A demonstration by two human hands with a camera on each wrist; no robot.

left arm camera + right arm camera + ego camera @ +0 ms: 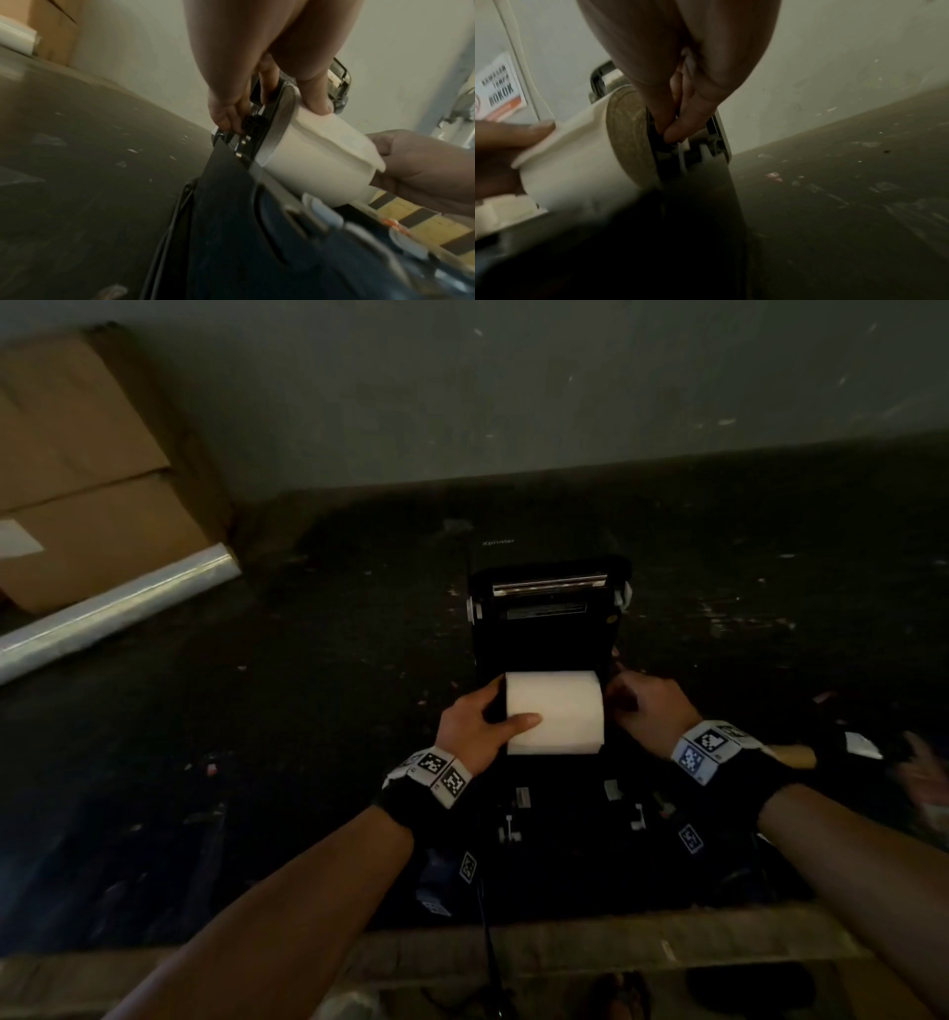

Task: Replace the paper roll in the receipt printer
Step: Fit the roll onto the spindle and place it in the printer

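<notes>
A black receipt printer [544, 629] stands on the dark table with its lid tilted up and back. A white paper roll [554, 711] lies crosswise at the open bay, held between both hands. My left hand [477, 716] grips its left end, thumb across the top of the paper roll [316, 162] and fingers [226, 119] down beside the printer [231, 223] frame. My right hand [642, 701] holds the right end. Its curled fingertips [670, 130] reach into the gap between the paper roll [577, 162] and the printer [700, 203] side wall. The bay under the roll is hidden.
Cardboard boxes [87, 469] and a long roll of clear film [118, 613] lie at the back left. A black cable [485, 916] runs off the table's front edge [513, 947]. A blurred hand [924, 778] of another person shows at the far right. Small scraps litter the tabletop.
</notes>
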